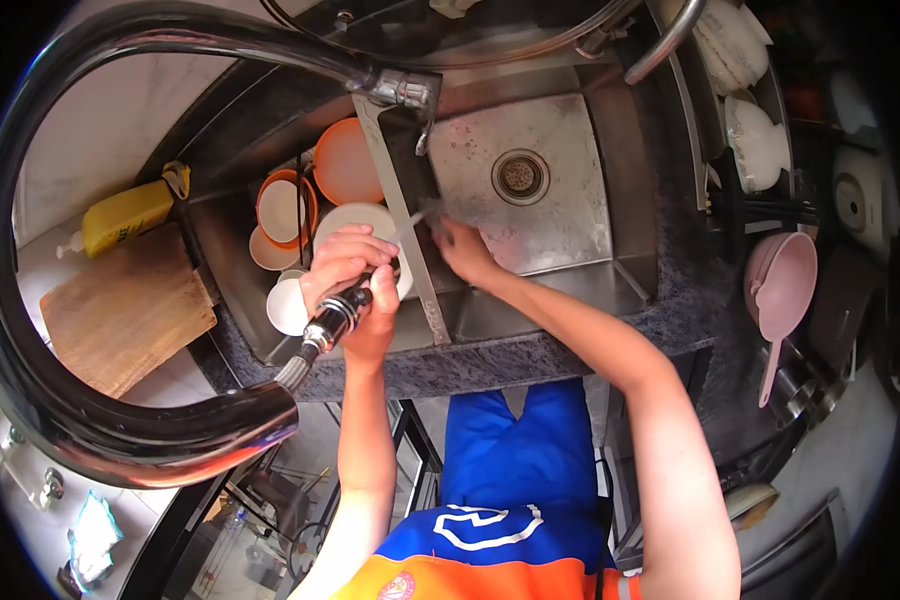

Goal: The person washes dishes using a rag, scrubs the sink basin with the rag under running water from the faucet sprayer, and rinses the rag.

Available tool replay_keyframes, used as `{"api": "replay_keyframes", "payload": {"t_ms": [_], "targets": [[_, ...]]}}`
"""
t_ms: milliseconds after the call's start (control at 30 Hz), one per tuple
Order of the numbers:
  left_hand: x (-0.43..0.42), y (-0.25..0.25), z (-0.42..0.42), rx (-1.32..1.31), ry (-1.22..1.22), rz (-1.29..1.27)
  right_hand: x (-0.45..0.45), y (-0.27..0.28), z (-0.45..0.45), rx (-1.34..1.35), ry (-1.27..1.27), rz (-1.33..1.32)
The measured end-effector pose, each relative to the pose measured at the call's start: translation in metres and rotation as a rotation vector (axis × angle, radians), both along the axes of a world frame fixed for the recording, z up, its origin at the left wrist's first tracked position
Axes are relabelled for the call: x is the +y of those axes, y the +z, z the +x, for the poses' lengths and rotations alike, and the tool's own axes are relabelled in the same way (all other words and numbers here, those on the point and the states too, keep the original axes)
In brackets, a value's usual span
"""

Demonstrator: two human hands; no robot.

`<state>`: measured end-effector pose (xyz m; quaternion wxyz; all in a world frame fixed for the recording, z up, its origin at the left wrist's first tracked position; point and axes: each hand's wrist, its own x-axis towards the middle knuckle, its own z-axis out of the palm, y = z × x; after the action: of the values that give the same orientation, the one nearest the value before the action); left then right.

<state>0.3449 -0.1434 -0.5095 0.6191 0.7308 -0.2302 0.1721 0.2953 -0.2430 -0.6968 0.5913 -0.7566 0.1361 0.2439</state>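
Your left hand [352, 268] is wrapped around a black-and-chrome spray head [332, 318], above the divider side of the left basin [220, 240]. Your right hand [460, 250], apart from it, reaches over the right basin [575, 125], just past the divider [427, 300]; it is blurred, and you cannot tell whether it holds anything.

Under your left hand lies a white plate [342, 220], partly covered by your fingers. Around it in the same basin you have an orange dish [352, 165], an orange bowl [311, 213] with a white bowl [281, 208] inside, and a smaller white bowl [287, 305] nearer you. Dark chopsticks [301, 205] stand out among them. The right basin shows a round drain [520, 177] in its wet metal floor.

A thick black faucet arc [90, 440] loops across your left side, blocking part of the view. Beyond it, a wooden board [130, 310] and a yellow bottle [130, 217] lie beside the basin.

The counter [410, 372] is dark, speckled stone. To your right, white bowls [753, 145] sit in a rack, with a pink long-handled pan [780, 280] near them. Pale marbled wall [80, 130] rises at far left.
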Motion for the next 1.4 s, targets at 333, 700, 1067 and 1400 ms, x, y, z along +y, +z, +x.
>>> {"api": "replay_keyframes", "payload": {"t_ms": [333, 700, 1067, 1400], "targets": [[-0.007, 0.008, -0.014, 0.229, -0.220, -0.129, -0.055, 0.032, -0.058, -0.107, 0.733, 0.021], [-0.003, 0.010, -0.024, 0.291, -0.204, -0.185, -0.087, -0.041, -0.068, -0.043, 0.932, -0.110], [-0.057, 0.007, -0.028, 0.300, -0.293, -0.427, -0.218, -0.002, -0.080, 0.071, 1.211, -0.690], [-0.100, 0.007, -0.040, 0.367, -0.403, -0.591, -0.197, 0.024, -0.067, 0.303, 1.452, -0.894]]}}
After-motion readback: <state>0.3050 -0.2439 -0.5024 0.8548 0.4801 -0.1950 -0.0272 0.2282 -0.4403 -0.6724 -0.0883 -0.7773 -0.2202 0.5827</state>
